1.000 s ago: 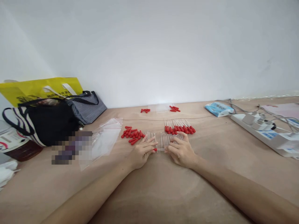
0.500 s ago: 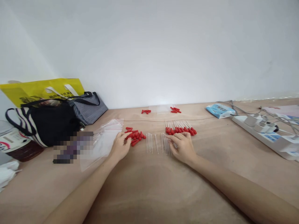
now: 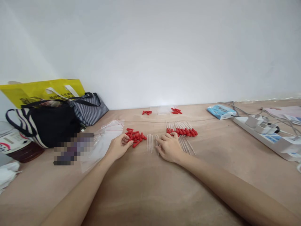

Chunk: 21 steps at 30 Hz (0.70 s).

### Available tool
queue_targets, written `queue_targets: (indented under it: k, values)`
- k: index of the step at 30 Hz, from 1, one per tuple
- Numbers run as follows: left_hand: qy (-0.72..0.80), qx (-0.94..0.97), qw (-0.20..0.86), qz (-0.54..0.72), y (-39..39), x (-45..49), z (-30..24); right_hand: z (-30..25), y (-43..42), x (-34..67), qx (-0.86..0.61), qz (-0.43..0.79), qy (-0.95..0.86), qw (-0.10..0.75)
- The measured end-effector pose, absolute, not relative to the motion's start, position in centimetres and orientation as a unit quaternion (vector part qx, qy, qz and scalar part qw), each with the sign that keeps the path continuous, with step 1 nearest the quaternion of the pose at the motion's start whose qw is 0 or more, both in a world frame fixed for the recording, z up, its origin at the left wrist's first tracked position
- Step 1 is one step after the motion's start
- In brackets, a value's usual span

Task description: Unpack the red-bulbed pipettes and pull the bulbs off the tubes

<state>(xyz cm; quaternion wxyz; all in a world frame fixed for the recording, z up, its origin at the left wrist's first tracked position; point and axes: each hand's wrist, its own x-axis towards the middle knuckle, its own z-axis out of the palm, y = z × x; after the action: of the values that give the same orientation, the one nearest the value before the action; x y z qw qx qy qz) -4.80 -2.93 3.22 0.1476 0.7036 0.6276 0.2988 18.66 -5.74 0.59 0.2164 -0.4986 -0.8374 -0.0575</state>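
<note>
My left hand point(image 3: 118, 146) rests on the table with curled fingers at the edge of a heap of loose red rubber caps point(image 3: 136, 136); whether it holds one is hidden. My right hand point(image 3: 168, 146) lies over a row of thin clear glass tubes point(image 3: 150, 143), fingers bent and pinching at them. More bare tubes point(image 3: 187, 145) fan out to its right. Behind sits a row of tubes fitted with red caps point(image 3: 182, 130). Farther back lie a few more red caps point(image 3: 146, 112) and capped tubes point(image 3: 176, 110).
Clear plastic zip bags point(image 3: 103, 141) lie left of my left hand. A black bag point(image 3: 50, 124), a striped bag point(image 3: 88, 108) and a yellow bag point(image 3: 39, 89) stand at the left. A blue packet point(image 3: 221, 111) and a white power strip point(image 3: 270, 135) with cables sit at the right.
My left hand went left from the tubes to the red cap heap. My right hand shifted left across the tubes, uncovering several on its right.
</note>
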Motion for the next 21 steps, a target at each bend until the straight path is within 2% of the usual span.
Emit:
queue_targets:
  k: [5,8,16,21]
  values:
    - [0.647,0.662,0.218,0.309,-2.4,-5.5,2.6,0.8,-6.1,18.8,-0.488,-0.044,-0.851,0.191]
    - [0.648,0.663,0.217,0.305,-2.0,-6.1,2.2,0.8,-6.2,18.9,-0.479,-0.058,-0.853,0.201]
    - [0.658,0.698,0.13,0.251,-2.4,-6.1,3.0,0.5,-6.9,21.1,-0.486,-0.095,-0.806,0.325]
    - [0.615,0.735,-0.049,0.282,-2.9,-5.1,3.4,-0.2,-8.2,23.7,-0.457,-0.11,-0.81,0.351]
